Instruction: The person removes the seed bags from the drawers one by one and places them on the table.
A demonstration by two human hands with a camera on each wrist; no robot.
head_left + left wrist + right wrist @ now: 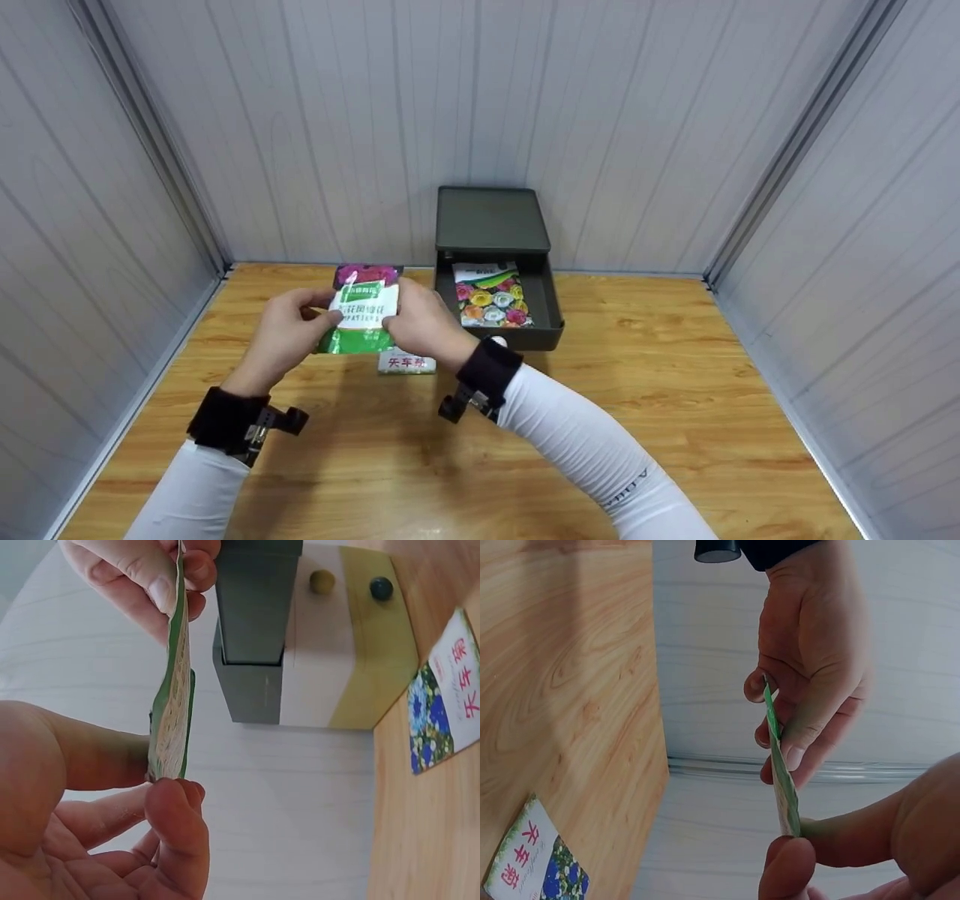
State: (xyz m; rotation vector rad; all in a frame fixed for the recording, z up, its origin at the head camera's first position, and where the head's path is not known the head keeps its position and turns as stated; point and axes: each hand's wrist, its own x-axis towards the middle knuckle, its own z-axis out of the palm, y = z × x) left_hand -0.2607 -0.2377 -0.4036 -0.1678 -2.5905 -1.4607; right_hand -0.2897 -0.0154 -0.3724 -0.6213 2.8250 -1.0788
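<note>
Both hands hold up a flower seed packet (358,343), printed with pink blooms, a white label and green bands. My left hand (289,322) pinches its left edge between thumb and fingers. At the right edge, my right hand (426,319) grips it with the thumb on the front. Both wrist views show the packet (174,690) edge-on, thin and slightly bent. Below it on the table lies another seed packet (407,362), with red characters and blue flowers, partly covered in the head view. A packet with many-coloured blooms (491,304) lies in the pulled-out drawer (553,311).
The dark grey drawer box (491,217) stands against the back wall, its drawer out toward me. Lower drawer fronts (322,667), white and yellow-green with round knobs, show in the left wrist view. Pale panel walls enclose the wooden table (675,420) on three sides.
</note>
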